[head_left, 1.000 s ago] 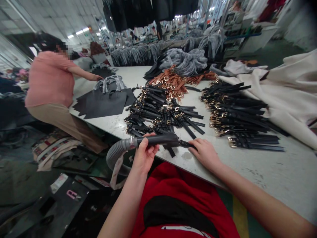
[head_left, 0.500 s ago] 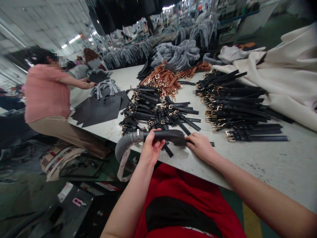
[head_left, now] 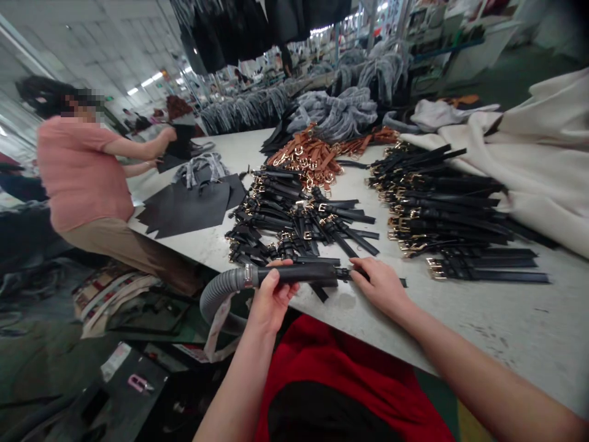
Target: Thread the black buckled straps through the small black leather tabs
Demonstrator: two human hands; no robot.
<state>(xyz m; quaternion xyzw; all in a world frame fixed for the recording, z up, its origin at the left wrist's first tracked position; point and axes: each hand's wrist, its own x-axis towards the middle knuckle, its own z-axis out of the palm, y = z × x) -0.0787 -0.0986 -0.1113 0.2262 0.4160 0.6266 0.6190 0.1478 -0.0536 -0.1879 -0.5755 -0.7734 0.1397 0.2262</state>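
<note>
Big white table (head_left: pixel 506 319) with a heap of black buckled straps (head_left: pixel 294 215), grey hose (head_left: pixel 221 288) hanging off its near edge. Left hand (head_left: pixel 272 298) is wrapped round the black nozzle (head_left: pixel 304 273), right hand (head_left: pixel 381 285) presses loosely curled fingers down on one strap (head_left: pixel 402 282) at the nozzle tip

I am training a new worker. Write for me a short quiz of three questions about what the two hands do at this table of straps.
1. Choose one: the left hand grips A) a white cloth, B) the black nozzle of a grey hose, C) scissors.
2. True or false: the right hand rests on a black strap on the table, at the nozzle's tip.
3. Fill the gap: the heap of straps near the table's far end is ____ in colour.
Key: 1 B; 2 true; 3 brown.
</note>
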